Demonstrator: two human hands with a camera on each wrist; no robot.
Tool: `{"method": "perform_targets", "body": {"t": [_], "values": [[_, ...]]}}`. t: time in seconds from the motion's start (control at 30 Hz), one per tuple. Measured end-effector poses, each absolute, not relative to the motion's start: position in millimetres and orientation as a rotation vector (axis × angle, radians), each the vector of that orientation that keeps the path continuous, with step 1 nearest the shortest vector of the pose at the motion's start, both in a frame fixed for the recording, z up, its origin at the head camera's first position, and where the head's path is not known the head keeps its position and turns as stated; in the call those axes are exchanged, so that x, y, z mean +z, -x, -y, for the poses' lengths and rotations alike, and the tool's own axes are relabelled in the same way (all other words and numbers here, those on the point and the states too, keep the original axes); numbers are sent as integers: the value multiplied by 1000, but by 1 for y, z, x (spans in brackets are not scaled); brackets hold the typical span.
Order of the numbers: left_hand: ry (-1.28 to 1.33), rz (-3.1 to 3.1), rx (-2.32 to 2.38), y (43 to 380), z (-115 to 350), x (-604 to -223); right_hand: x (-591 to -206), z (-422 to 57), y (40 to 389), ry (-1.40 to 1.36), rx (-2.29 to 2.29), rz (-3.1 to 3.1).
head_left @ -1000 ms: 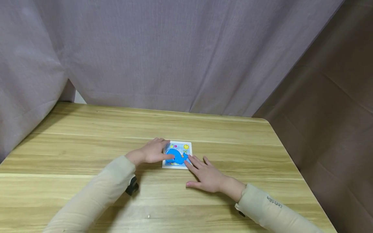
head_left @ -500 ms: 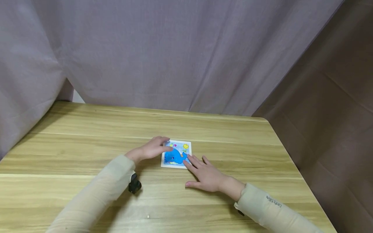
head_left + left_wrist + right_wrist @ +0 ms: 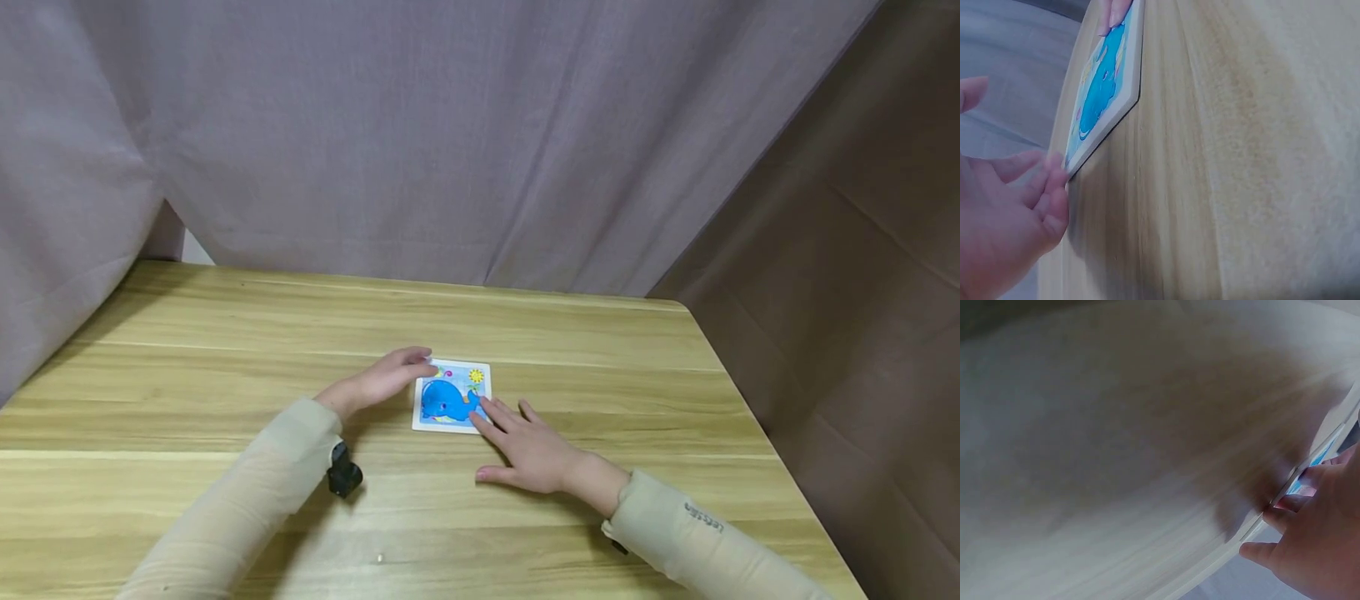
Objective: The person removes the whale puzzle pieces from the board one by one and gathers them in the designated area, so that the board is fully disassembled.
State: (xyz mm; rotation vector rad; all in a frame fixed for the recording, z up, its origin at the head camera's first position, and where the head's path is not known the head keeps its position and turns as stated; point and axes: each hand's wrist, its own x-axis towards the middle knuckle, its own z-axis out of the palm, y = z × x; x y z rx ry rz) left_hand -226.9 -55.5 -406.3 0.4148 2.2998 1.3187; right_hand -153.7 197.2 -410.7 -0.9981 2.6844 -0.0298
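Observation:
A square whale picture board (image 3: 450,400), pale-bordered with a yellow sun in one corner, lies flat on the wooden table. My left hand (image 3: 388,377) is over its far left corner, fingers loosely bent and gripping nothing; in the left wrist view, those fingertips (image 3: 1054,181) are right at the board's near corner. From the right, my right hand (image 3: 536,450) lies with fingers spread, its fingertips resting on the board's right edge and the thumb out to the side. The right wrist view has the right hand (image 3: 1322,531) at the board's edge, with most of the picture hidden behind the fingers.
The table (image 3: 225,375) has a pale wood grain and a rounded far right corner. Grey curtains (image 3: 360,142) hang behind it, with a brown curtain (image 3: 862,250) along the right. A tiny pale speck (image 3: 380,558) lies near the front.
My left hand has drawn back from over the whale toward the board's far left corner, uncovering more of the picture. My right hand has stayed on the right edge.

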Motion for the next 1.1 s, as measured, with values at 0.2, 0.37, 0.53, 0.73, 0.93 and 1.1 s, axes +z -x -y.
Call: {"method": "perform_targets", "body": {"t": [0.2, 0.37, 0.53, 0.73, 0.93, 1.1], "values": [[-479, -2326, 1330, 226, 49, -403, -411, -198, 154, 1008, -20, -2688], [-482, -2373, 1300, 225, 51, -404, -412, -198, 154, 1007, -17, -2689], [-469, -2318, 1294, 222, 55, -404, -412, -199, 154, 1007, -20, -2686], [-441, -2276, 1314, 221, 56, -405, -412, -199, 154, 1012, -42, -2680], [-437, -2288, 1265, 219, 59, -402, -411, -197, 152, 1006, -34, -2677], [-487, -2329, 1144, 218, 60, -397, -409, -197, 152, 1018, -48, -2680]]}}
